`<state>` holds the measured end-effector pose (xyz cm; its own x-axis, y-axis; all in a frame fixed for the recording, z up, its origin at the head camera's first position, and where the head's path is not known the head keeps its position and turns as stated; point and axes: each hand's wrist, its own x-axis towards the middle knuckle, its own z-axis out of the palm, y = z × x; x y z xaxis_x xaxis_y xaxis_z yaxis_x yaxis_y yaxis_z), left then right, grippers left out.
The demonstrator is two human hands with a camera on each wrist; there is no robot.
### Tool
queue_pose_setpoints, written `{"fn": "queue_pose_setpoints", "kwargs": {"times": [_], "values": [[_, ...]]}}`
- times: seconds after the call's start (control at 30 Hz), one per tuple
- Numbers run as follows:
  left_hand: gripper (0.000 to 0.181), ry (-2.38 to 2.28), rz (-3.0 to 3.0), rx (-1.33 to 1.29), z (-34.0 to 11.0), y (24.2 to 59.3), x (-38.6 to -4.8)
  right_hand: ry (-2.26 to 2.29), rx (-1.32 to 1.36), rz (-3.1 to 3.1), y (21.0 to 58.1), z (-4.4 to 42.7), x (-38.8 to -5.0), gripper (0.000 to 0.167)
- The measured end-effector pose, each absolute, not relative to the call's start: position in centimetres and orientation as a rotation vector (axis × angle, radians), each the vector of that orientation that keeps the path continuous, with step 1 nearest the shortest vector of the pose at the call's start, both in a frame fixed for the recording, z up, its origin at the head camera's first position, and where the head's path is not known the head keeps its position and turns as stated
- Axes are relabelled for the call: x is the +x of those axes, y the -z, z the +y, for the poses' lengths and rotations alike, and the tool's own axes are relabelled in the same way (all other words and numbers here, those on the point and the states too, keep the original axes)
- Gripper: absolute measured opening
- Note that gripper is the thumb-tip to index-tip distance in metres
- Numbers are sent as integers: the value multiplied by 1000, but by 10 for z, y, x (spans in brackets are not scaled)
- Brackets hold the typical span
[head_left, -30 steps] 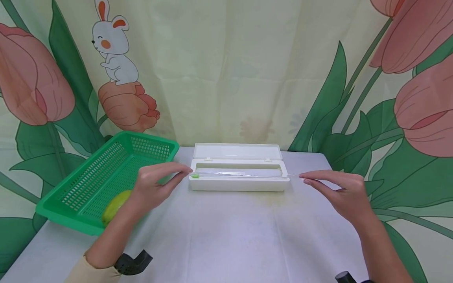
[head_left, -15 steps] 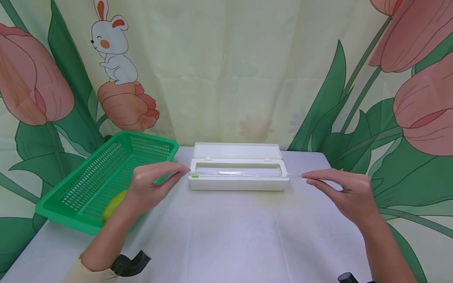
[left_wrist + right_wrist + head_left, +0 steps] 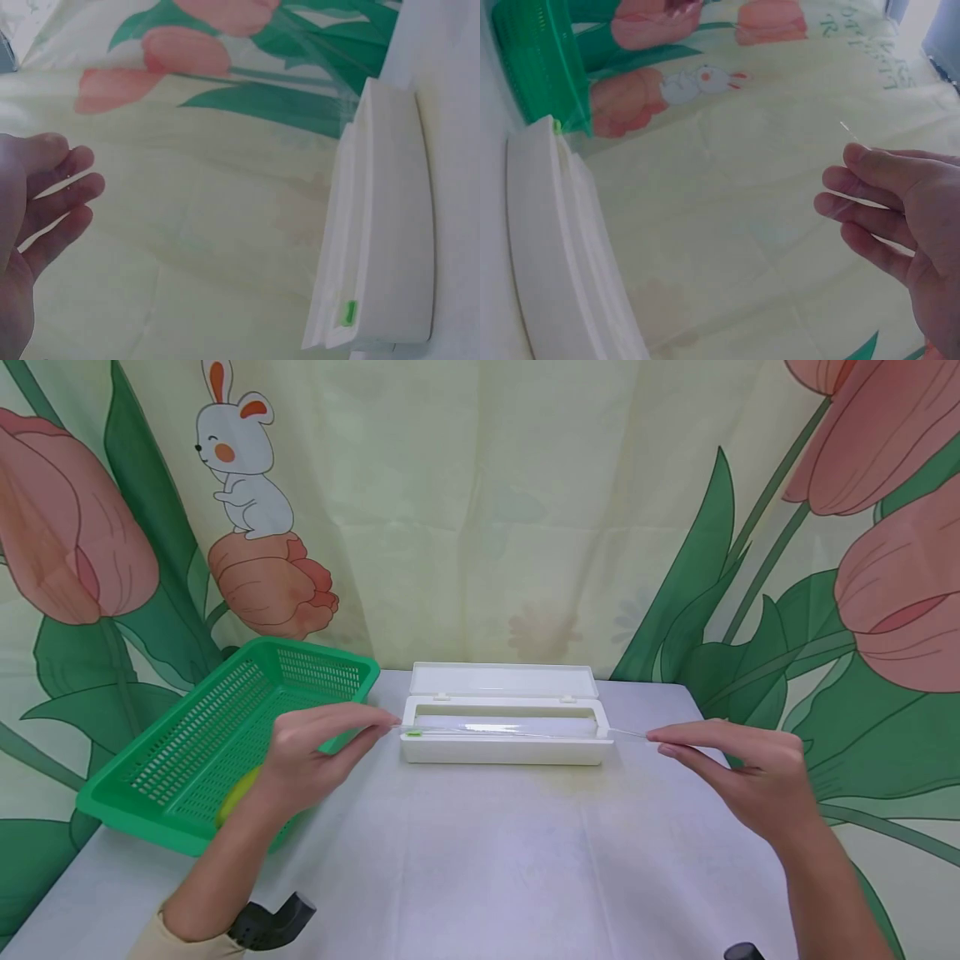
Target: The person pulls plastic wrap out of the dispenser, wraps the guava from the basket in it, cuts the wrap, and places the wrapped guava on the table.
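Observation:
A white box (image 3: 507, 751) with its lid (image 3: 502, 680) raised stands at the back of the table, a pale roll (image 3: 525, 726) inside it. Clear film (image 3: 630, 732) stretches across its front opening. At the box's left end my left hand (image 3: 315, 760) pinches one edge of the film between thumb and finger. My right hand (image 3: 757, 777) pinches the other edge, out beyond the right end. A green slider (image 3: 349, 313) sits at the box's end in the left wrist view. In the right wrist view the thumb and fingers of my right hand (image 3: 907, 217) meet.
On the left a green basket (image 3: 142, 831) holds a yellow-green fruit (image 3: 238, 795), partly behind my left forearm. A white cloth covers the table (image 3: 495, 860). Behind it hangs a curtain (image 3: 480, 527) printed with tulips and a rabbit.
My hands have moved farther apart, the left slightly to the left and the right to the right, both still pinching the film. The box has stayed where it was.

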<state>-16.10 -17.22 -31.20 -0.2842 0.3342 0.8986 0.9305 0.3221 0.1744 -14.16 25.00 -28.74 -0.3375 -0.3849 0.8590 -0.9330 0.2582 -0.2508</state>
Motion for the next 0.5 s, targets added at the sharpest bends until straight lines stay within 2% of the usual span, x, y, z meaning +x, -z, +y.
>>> {"fn": "queue_pose_setpoints", "kwargs": {"times": [0.5], "values": [[25,905,-1752,-1123,-174,307,-154,-1047,1211,-1808,277,245,-132,26]]}}
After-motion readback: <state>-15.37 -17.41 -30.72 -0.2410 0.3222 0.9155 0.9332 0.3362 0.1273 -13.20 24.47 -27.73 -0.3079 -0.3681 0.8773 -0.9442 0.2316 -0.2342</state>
